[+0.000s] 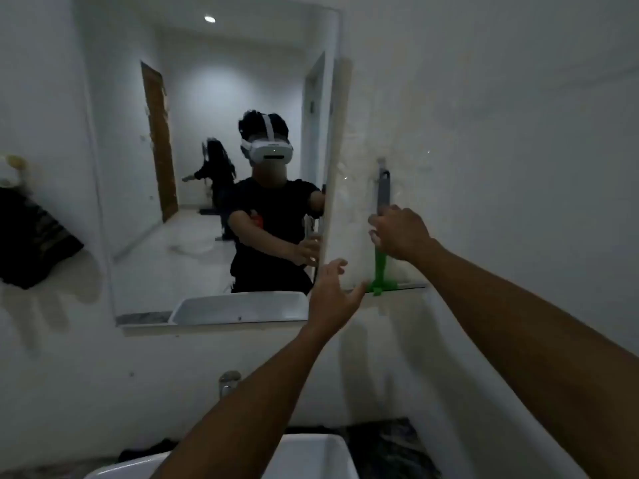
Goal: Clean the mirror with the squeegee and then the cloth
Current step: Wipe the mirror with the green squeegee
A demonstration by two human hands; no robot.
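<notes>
The mirror [207,167] hangs on the white wall and reflects a person with a headset. To its right a squeegee [384,188] hangs upright on the wall: grey handle on top, green neck and a blade [408,288] at the bottom. My right hand [403,233] is wrapped around the middle of the handle. My left hand [332,295] is spread open just below and left of the blade, by the mirror's lower right corner. A pale, rough strip [345,188] runs between mirror and squeegee. Whether it is the cloth I cannot tell.
A white sink [311,458] sits under my arms, with a metal tap [230,382] behind it and a dark countertop [390,447] to the right. A dark garment [31,236] hangs on the wall left of the mirror.
</notes>
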